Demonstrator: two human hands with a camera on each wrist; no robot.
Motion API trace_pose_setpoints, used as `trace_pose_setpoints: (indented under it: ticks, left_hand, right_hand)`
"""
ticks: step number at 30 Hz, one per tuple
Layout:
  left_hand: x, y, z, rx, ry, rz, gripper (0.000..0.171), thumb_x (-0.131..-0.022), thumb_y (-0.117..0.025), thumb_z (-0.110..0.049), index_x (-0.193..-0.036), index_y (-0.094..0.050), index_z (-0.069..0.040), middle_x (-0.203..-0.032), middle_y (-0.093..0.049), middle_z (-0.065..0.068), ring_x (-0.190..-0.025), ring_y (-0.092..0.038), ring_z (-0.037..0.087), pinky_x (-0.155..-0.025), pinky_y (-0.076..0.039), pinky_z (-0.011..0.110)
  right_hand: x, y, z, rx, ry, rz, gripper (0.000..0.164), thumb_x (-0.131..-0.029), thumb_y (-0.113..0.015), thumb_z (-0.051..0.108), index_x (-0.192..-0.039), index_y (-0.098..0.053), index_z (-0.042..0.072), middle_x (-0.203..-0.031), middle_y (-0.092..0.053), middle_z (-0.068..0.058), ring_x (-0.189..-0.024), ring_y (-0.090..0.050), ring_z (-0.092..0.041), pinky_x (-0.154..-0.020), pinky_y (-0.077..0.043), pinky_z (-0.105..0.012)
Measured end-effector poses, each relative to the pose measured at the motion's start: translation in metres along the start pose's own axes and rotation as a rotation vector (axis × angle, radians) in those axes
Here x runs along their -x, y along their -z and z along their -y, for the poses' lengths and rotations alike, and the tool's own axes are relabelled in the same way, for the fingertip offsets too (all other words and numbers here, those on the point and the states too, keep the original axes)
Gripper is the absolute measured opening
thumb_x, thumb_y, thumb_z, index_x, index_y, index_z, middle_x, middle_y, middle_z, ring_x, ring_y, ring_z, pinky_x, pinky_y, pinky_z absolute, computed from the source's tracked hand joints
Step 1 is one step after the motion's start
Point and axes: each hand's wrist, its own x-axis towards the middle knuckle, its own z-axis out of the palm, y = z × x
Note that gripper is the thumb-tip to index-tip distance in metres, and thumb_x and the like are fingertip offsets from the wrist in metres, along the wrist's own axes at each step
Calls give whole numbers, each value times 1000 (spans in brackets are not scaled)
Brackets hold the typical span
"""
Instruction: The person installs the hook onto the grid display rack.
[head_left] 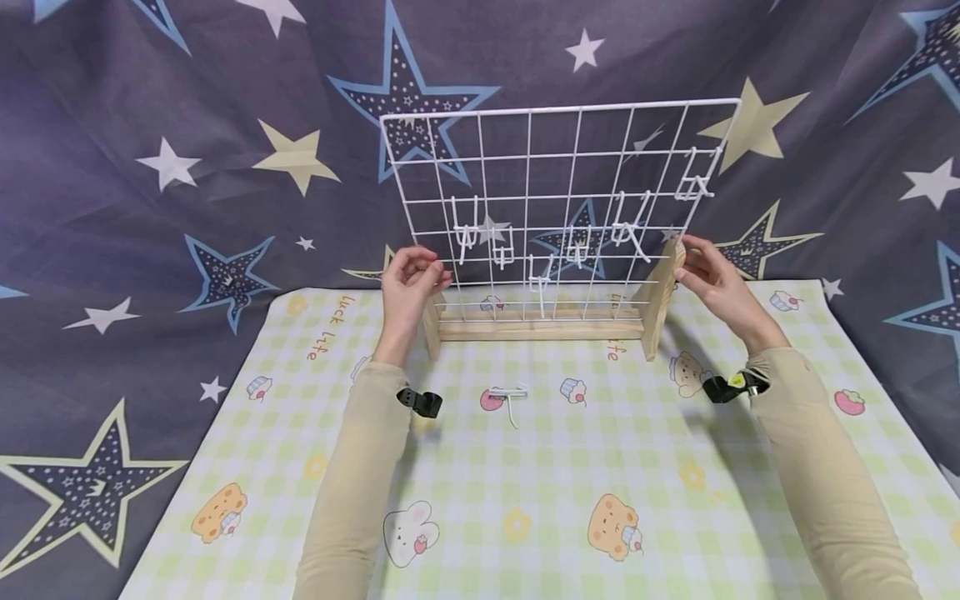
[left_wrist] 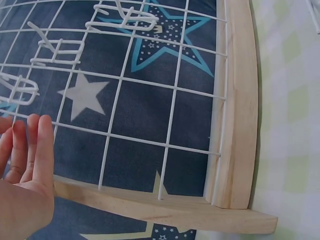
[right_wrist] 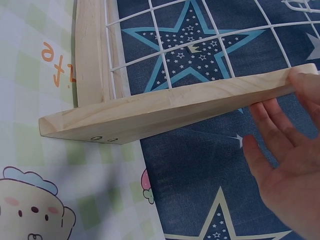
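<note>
A white wire grid rack (head_left: 527,158) stands upright in a wooden base (head_left: 540,330) with two side posts. Several white wire hooks, such as the long one (head_left: 465,233), hang on it. My right hand (head_left: 716,279) grips the upper end of the right wooden post (right_wrist: 165,107), its thumb on one face and fingers against the other. At the left post (left_wrist: 165,212), my left hand (head_left: 411,279) hides the upper end. Its fingers (left_wrist: 44,145) look loosely extended beside the grid, holding nothing visible. A single white hook (head_left: 510,395) lies on the table in front of the rack.
A green-and-white checked cloth (head_left: 517,467) with cartoon prints covers the table. Behind the rack hangs a dark star-patterned curtain (head_left: 247,108). Both wrists wear black straps, the left strap (head_left: 420,402) and the right strap (head_left: 731,386).
</note>
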Motion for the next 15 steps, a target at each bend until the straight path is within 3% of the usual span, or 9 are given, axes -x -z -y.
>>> trace_pose_setpoints:
  ticks: [15]
  left_hand:
    - [7,14,12,-9,19,72,19,-89,-56,16,-94,-60,-1,-77,-64,6,-71,-66,16,-72,-58,32]
  right_hand:
    - [0,0,-1,1,-3,10,56,-102,-50,17,-152,-26,11,-141,-40,-22,-120,-45,-12,-94,-40,-14]
